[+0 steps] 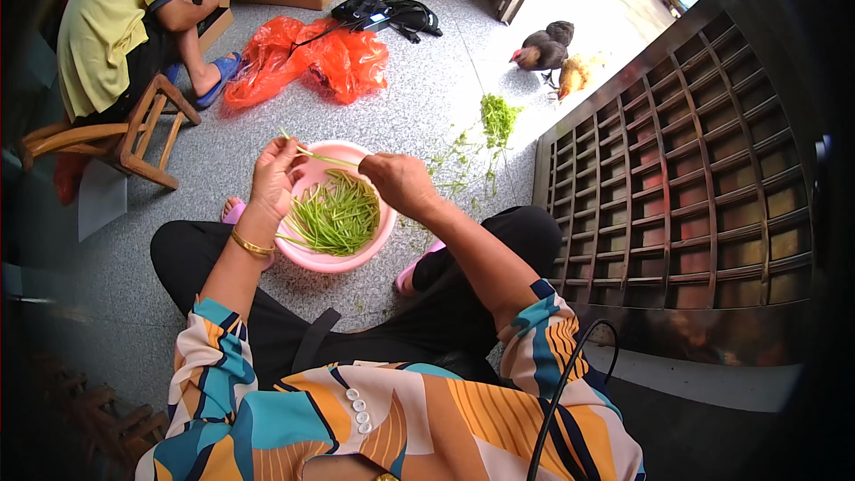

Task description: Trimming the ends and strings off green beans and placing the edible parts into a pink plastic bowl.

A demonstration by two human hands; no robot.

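A thin green vegetable stem [327, 158] stretches between my two hands, above the far part of a pink plastic basin [334, 264]. Its left end is pinched in the fingers of my left hand [272, 174]. The other end runs into the fist of my right hand [401, 184], whose fingertips are hidden from me. Inside the basin lies a loose heap of short cut green stems [337, 214]. The basin stands on the speckled floor between my feet, which wear pink slippers [415, 267].
Leafy green trimmings [497, 121] lie on the floor to the right, near two chickens [544, 50]. A metal grille door [668, 194] stands at right. Red plastic bags [307, 57] and black straps [387, 13] lie ahead. At left, a person [107, 33] sits on a wooden chair [143, 127].
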